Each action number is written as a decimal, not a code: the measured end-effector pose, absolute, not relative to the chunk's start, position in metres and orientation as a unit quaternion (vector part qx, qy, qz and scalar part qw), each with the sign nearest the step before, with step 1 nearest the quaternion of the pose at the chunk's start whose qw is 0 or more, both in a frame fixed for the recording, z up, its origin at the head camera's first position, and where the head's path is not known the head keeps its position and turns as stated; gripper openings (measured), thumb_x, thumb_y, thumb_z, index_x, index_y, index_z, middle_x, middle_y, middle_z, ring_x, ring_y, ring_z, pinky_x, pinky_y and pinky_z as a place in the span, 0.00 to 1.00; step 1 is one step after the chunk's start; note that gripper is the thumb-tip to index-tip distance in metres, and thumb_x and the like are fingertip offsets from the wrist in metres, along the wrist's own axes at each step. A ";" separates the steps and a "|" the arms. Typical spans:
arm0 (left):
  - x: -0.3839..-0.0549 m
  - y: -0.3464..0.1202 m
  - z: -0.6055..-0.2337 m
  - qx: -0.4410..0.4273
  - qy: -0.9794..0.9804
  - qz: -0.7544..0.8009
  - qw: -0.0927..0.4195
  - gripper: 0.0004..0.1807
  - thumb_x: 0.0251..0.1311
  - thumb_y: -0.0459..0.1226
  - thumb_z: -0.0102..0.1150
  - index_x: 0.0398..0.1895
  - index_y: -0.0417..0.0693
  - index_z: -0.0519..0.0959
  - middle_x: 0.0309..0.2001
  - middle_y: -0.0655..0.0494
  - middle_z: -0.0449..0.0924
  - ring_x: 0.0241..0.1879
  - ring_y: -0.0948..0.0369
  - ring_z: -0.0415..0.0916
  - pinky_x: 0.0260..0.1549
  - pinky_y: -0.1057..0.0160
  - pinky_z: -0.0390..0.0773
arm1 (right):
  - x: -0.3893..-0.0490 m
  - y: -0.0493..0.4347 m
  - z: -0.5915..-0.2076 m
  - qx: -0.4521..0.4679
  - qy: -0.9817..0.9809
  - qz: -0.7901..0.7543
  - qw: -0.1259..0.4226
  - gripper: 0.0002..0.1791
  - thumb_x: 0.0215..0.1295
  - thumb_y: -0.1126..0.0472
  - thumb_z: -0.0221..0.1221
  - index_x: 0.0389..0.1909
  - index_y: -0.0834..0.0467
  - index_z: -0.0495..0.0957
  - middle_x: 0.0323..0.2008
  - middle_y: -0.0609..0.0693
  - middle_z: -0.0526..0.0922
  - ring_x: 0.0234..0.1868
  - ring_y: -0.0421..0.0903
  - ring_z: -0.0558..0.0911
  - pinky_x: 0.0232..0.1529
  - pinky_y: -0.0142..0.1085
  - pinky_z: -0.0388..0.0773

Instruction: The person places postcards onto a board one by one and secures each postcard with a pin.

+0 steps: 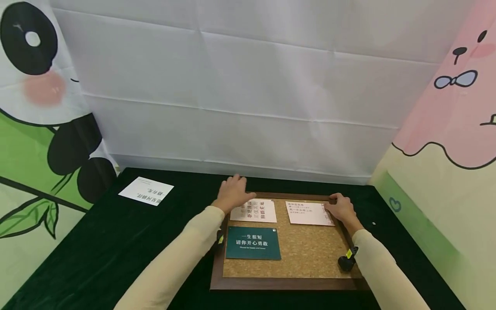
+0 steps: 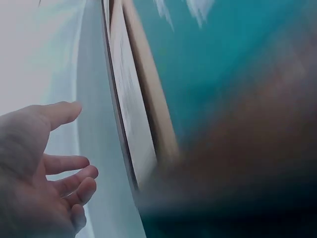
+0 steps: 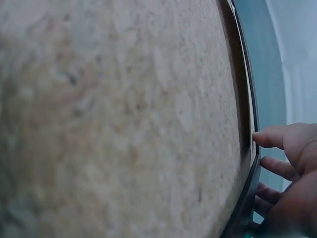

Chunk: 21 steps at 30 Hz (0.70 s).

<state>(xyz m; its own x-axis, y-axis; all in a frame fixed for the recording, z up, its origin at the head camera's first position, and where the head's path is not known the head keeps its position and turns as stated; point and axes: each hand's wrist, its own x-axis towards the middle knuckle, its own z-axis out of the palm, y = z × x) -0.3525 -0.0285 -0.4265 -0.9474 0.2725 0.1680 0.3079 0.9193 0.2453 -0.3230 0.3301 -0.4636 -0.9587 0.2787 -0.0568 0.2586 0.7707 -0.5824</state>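
Hands rest at the far edge of a cork board (image 1: 306, 249) in a dark wooden frame, which lies flat on the green cloth table (image 1: 116, 241). The left hand (image 1: 232, 192) sits at the board's 11 o'clock corner, fingers loosely spread and relaxed over the frame, holding nothing; the left wrist view shows them slightly bent beside the frame edge. The right hand (image 1: 341, 208) lies at the 1 o'clock corner, thumb on the top of the frame and fingers curled round its outer edge. Three cards sit on the cork: a white card (image 1: 253, 211) just beside the left hand, a second white card (image 1: 308, 213) touching the right hand, and a dark green card (image 1: 253, 243) at 8 o'clock. A loose sheet (image 1: 146, 190) lies well apart at 10 o'clock on the table.
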 end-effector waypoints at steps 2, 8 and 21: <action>-0.362 -0.059 -0.428 -0.118 -0.980 -0.147 0.065 0.35 0.62 0.57 0.58 0.61 0.40 0.72 0.60 0.42 0.70 0.57 0.46 0.69 0.55 0.47 0.69 | -0.322 0.330 -0.462 -0.143 -0.941 0.306 0.015 0.28 0.69 0.56 0.55 0.64 0.66 0.63 0.63 0.72 0.61 0.60 0.68 0.66 0.61 0.63 0.62; -0.378 -0.156 -0.434 -0.035 -0.986 -0.153 0.058 0.38 0.63 0.56 0.56 0.61 0.31 0.68 0.59 0.32 0.66 0.56 0.39 0.66 0.56 0.40 0.66 | -0.320 0.328 -0.461 -0.140 -0.941 0.307 0.013 0.28 0.69 0.56 0.54 0.64 0.66 0.63 0.62 0.72 0.61 0.59 0.68 0.66 0.61 0.63 0.63; -0.357 -0.276 -0.451 0.087 -0.980 -0.179 0.023 0.52 0.58 0.60 0.57 0.63 0.18 0.56 0.60 0.15 0.52 0.57 0.26 0.52 0.60 0.30 0.53 | -0.323 0.330 -0.464 -0.144 -0.943 0.299 0.012 0.28 0.69 0.56 0.55 0.64 0.66 0.62 0.62 0.72 0.62 0.59 0.68 0.66 0.61 0.63 0.62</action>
<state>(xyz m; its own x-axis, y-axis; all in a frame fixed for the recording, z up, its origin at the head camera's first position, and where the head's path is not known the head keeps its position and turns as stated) -0.3574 -0.2757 -0.4508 -0.9836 -0.1796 0.0146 -0.1629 0.9210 0.3539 -0.3233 0.3298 -0.4642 -0.9584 0.2782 -0.0635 0.2638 0.7793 -0.5683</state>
